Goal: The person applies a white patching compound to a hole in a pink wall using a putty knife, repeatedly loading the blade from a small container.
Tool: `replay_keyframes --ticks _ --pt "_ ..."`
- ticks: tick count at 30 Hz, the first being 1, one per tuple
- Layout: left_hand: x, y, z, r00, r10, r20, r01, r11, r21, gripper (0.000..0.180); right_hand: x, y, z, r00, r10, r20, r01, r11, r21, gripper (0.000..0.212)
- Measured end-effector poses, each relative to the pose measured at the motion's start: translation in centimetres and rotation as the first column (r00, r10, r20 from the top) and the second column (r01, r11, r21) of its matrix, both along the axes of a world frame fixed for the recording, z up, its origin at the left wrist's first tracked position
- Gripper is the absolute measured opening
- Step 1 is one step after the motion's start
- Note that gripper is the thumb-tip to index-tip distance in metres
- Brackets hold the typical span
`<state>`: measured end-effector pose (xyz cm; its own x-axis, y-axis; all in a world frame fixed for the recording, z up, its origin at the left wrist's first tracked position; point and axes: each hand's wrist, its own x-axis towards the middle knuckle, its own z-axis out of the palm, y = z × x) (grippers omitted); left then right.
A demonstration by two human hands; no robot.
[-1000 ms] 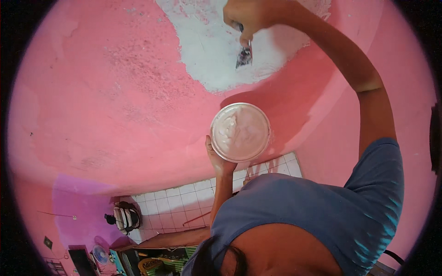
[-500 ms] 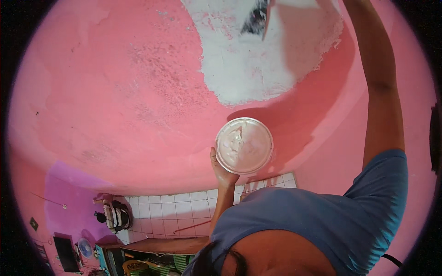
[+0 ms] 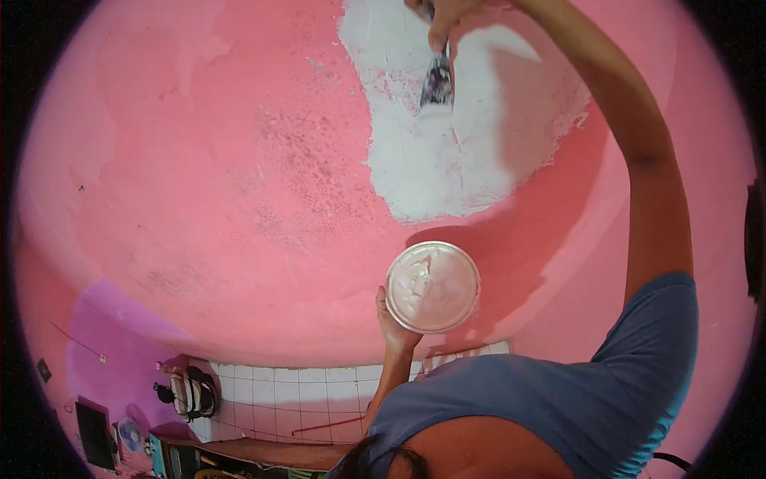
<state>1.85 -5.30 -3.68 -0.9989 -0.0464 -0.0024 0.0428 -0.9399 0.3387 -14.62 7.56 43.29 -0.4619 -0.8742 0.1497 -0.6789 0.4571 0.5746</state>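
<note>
Now that the right hand [image 3: 455,12] is back in view at the upper edge, its fingers show wrapped around a putty knife [image 3: 437,84], the blade over the white patch [image 3: 423,172] on the pink wall [image 3: 215,160]. Pink shows through nearby, so the coat seems uneven there; blade contact I cannot tell. As before, the left hand [image 3: 398,330] grasps a round tub [image 3: 433,330] of pale paste [image 3: 423,283] below the patch, its thumb showing.
</note>
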Motion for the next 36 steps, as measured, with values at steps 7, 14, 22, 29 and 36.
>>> replay_keyframes --ticks 7,14,22,29,36 --pt "0.3 -0.4 -1.0 0.999 0.020 -0.041 -0.020 1.000 -0.011 0.064 0.6 1.4 4.4 0.955 0.020 0.296 0.045 0.977 -0.210 0.035" --pt "0.0 -0.9 -1.7 0.998 -0.053 0.019 0.052 0.997 0.065 0.064 -2.7 -3.3 -3.7 0.978 0.060 0.197 -0.079 0.993 0.087 0.041" --pt "0.4 -0.4 0.9 1.000 -0.018 -0.009 0.018 0.999 -0.042 0.063 2.9 2.0 3.8 0.982 0.011 0.191 0.033 0.973 -0.226 0.029" --pt "2.1 -0.3 1.1 0.994 0.102 -0.039 -0.097 0.988 0.117 0.060 6.0 7.5 -23.8 0.673 0.329 0.662 0.393 0.600 -0.697 0.021" --pt "1.1 0.5 2.8 0.991 0.129 0.022 -0.131 0.982 0.134 0.071 8.4 13.9 -40.4 0.243 0.485 0.840 0.867 0.280 -0.412 0.023"
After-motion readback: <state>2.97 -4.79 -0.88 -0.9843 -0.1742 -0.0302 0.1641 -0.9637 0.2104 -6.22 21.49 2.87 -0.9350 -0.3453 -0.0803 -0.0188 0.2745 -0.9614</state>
